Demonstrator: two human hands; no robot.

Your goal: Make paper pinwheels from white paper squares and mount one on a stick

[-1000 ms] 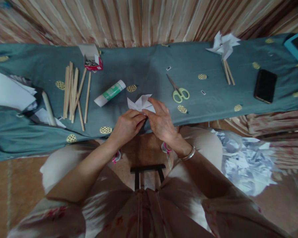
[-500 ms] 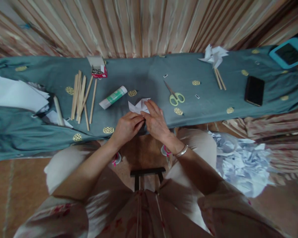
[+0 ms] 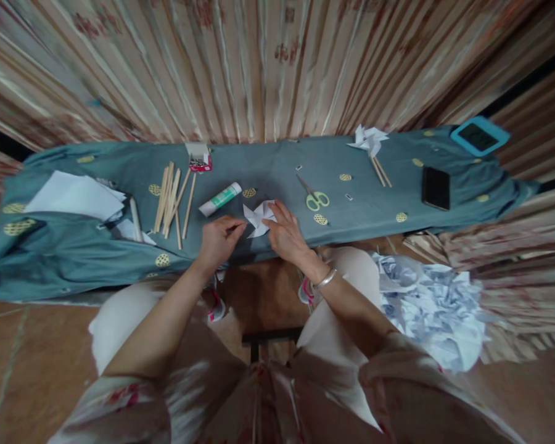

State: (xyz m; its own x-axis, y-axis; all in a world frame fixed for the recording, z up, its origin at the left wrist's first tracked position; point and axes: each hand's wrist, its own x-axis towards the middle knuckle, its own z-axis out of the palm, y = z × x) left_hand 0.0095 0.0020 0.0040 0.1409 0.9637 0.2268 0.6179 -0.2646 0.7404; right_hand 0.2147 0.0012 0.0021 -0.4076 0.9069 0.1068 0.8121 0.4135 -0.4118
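A folded white paper pinwheel (image 3: 258,217) lies on the cloth at the front edge of the table. My right hand (image 3: 287,233) grips its right side, fingers over the paper. Just left of it, my left hand (image 3: 219,242) is closed in a pinch, apart from the paper; whatever its fingertips hold is too small to make out. Behind my left hand lies a glue stick (image 3: 221,199) with a green label. Scissors (image 3: 317,200) with light green handles rest beyond my right hand.
Wooden sticks (image 3: 172,200), a red box of small metal pieces (image 3: 200,161) and white paper sheets (image 3: 74,196) are on the left. Rightward are a finished pinwheel (image 3: 370,140) on sticks, a black phone (image 3: 435,188) and a blue-framed device (image 3: 480,135). A bag of folded paper (image 3: 437,308) stands below.
My left hand has drawn away from the pinwheel to the left. More of the pinwheel shows, while my right hand keeps hold of it. The camera view has tilted upward.
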